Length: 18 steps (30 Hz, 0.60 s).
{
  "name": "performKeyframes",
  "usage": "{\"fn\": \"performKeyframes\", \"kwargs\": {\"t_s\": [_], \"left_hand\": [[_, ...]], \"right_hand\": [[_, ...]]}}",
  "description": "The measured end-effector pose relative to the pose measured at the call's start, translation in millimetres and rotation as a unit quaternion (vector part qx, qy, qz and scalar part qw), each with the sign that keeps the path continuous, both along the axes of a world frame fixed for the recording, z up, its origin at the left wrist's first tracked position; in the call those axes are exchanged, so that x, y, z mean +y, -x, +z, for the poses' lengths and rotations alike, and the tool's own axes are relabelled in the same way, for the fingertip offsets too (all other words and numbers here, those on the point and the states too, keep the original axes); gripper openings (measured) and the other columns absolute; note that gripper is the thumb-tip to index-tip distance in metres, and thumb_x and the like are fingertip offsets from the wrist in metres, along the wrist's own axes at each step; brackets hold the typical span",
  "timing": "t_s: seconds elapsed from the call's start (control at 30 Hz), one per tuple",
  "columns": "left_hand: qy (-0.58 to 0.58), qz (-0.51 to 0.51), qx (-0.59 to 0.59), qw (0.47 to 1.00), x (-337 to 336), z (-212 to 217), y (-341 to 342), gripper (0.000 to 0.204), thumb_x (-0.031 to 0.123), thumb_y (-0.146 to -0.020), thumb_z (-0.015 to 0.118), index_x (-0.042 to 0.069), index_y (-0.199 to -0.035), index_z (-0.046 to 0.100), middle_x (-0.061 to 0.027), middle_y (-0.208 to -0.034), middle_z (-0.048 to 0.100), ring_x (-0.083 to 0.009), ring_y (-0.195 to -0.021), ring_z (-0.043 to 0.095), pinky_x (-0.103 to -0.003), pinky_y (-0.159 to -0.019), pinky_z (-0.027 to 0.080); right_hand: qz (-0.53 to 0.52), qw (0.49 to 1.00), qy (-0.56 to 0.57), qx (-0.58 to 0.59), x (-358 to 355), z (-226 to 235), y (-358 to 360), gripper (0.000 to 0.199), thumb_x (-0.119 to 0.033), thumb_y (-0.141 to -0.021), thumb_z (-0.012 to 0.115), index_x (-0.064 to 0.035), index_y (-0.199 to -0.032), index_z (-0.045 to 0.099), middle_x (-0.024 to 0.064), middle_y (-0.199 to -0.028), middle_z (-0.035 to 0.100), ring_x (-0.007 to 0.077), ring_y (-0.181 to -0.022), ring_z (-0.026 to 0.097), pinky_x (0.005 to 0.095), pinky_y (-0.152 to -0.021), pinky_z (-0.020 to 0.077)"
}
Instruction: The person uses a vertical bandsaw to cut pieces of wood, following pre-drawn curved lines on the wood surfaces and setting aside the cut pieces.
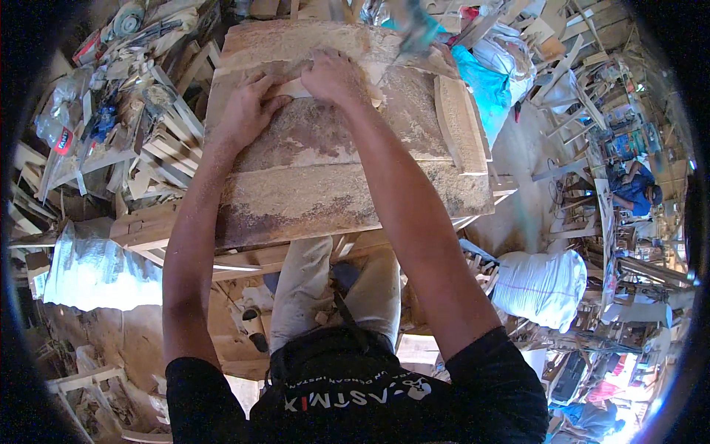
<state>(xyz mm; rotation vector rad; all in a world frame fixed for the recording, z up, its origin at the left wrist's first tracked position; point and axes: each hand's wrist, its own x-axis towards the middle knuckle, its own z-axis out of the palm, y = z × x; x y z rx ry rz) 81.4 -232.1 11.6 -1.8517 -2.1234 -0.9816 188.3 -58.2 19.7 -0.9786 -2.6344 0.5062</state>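
Note:
Both my arms reach out over a sawdust-covered wooden workbench [296, 185]. Between my hands lies a short pale strip of wood [293, 89], close to the bench's far side. My left hand [253, 111] grips its left end, thumb and fingers around it. Closed over the strip's other end is my right hand [336, 76], knuckles up; its fingertips are hidden. A flat wooden board [460, 122] lies along the bench's right edge, apart from both hands.
Heaped wood offcuts [174, 140] lie left of the bench. A blue plastic bag [484, 85] touches its right side, near a blurred teal shape [419, 31]. A stuffed white sack [543, 285] stands at the right. Farther right, a person in blue [634, 189] is among timber.

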Motion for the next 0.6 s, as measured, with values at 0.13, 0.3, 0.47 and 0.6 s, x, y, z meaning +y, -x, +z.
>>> {"fn": "performKeyframes", "kwargs": {"t_s": [0.13,0.3,0.47,0.6], "left_hand": [[-0.021,-0.011,-0.041,0.999,2.3,-4.8,-0.9,0.035,0.024,-0.092,0.075,0.001,-0.117,0.067,-0.0191,-0.110,0.066,-0.0428,-0.107,0.062,-0.048,-0.093,0.051],[-0.029,-0.017,-0.025,0.999,5.3,-8.1,1.7,0.034,0.024,-0.091,0.075,0.000,-0.114,0.067,-0.0192,-0.108,0.065,-0.0424,-0.105,0.062,-0.049,-0.091,0.050],[-0.025,-0.020,-0.038,0.999,16.1,-11.2,-2.7,0.035,0.024,-0.091,0.076,0.000,-0.115,0.067,-0.0194,-0.109,0.065,-0.0420,-0.106,0.062,-0.047,-0.092,0.050],[-0.016,-0.007,-0.022,1.000,4.9,-18.5,9.0,0.035,0.023,-0.093,0.075,0.001,-0.119,0.067,-0.0190,-0.113,0.066,-0.0409,-0.108,0.063,-0.045,-0.093,0.051]], "right_hand": [[0.005,1.000,0.008,-0.008,-0.7,5.7,-3.0,0.064,-0.039,-0.097,0.047,-0.0088,-0.153,0.047,0.0194,-0.161,0.041,0.0410,-0.151,0.033,0.0549,-0.125,0.0241],[-0.011,0.999,-0.042,-0.023,1.0,0.2,0.0,0.061,-0.037,-0.095,0.049,-0.0073,-0.148,0.053,0.0188,-0.155,0.049,0.0417,-0.141,0.048,0.0492,-0.119,0.0375],[-0.010,0.995,-0.096,-0.015,14.1,-7.4,-4.8,0.059,-0.037,-0.094,0.049,-0.0057,-0.144,0.057,0.0207,-0.149,0.055,0.0417,-0.135,0.053,0.0504,-0.116,0.0405],[0.007,1.000,-0.004,-0.028,-4.1,9.7,0.5,0.057,-0.036,-0.093,0.049,-0.0059,-0.141,0.059,0.0207,-0.146,0.058,0.0411,-0.134,0.055,0.0507,-0.115,0.0417]]}}
